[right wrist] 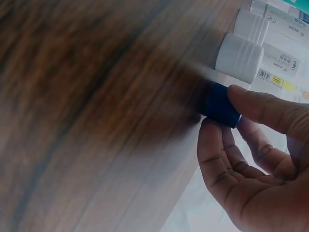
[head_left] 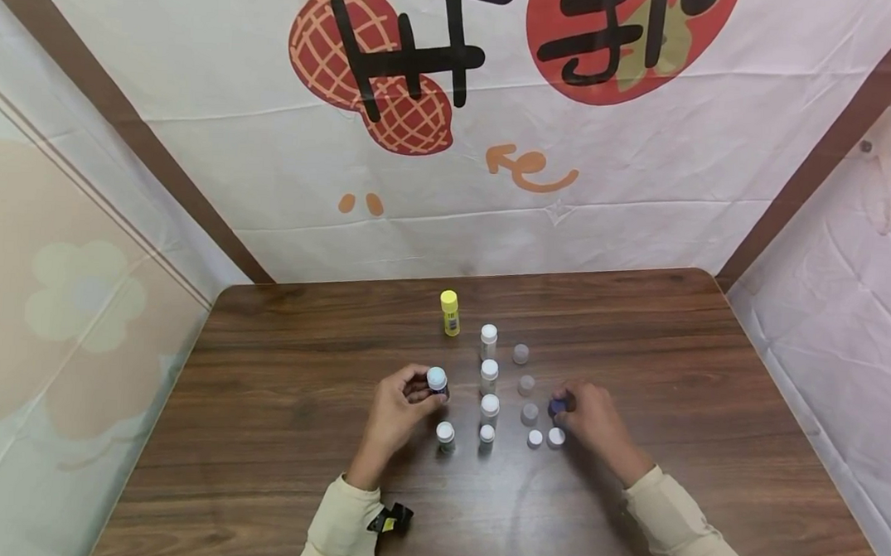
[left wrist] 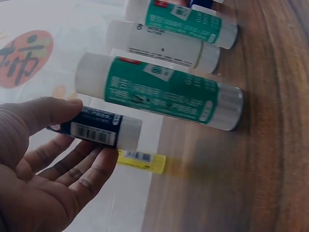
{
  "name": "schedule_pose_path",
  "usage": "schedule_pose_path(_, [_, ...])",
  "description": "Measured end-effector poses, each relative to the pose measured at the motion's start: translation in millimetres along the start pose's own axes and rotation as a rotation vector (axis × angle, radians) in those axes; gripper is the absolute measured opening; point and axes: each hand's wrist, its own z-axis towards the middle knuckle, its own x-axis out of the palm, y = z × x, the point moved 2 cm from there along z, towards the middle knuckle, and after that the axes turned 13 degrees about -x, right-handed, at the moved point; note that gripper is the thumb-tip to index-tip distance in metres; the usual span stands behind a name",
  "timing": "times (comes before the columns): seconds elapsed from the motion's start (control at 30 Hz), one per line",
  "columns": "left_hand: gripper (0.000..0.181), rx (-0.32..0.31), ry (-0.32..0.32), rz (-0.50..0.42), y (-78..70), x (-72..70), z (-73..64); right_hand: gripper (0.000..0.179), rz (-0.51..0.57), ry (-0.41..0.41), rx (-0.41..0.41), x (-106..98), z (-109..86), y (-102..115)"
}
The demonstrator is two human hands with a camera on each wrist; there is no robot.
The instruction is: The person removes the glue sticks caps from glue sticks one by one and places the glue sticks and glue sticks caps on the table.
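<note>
My left hand pinches a dark blue glue stick between thumb and fingers, its pale top facing up in the head view. Off to the right, my right hand grips a small blue cap by its sides, close over the table. A green-labelled glue stick stands near the left hand, and a short one with a white top is just in front of it. Beside the right fingers lie two white caps, a larger and a smaller.
Several white-topped glue sticks form a column between the hands. Right of them, clear caps line up on the brown wooden table. A yellow glue stick stands at the back, before a printed cloth.
</note>
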Motion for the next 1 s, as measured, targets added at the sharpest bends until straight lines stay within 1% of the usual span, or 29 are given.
schedule_pose_path(0.17, [0.03, -0.04, 0.021, 0.019, 9.6, 0.9, 0.3, 0.022, -0.005, 0.005, 0.008, -1, -0.2, 2])
schedule_pose_path(0.33, [0.028, -0.064, 0.046, 0.055, 15.0, 2.2, -0.1, 0.022, -0.007, 0.005, 0.009, -1, -0.4, 3])
schedule_pose_path(0.57, [0.027, -0.061, 0.073, 0.122, 22.4, 4.0, 1.8, 0.023, 0.015, 0.0, 0.013, 2, -1.1, -1])
schedule_pose_path(0.73, [0.026, -0.065, 0.065, 0.155, 24.6, 4.7, 2.4, 0.023, 0.022, -0.006, 0.004, 2, -0.8, -1])
schedule_pose_path(1.0, [0.028, -0.059, 0.08, 0.137, 22.1, 5.2, 1.1, 0.024, 0.016, -0.016, -0.023, 1, -0.9, -1])
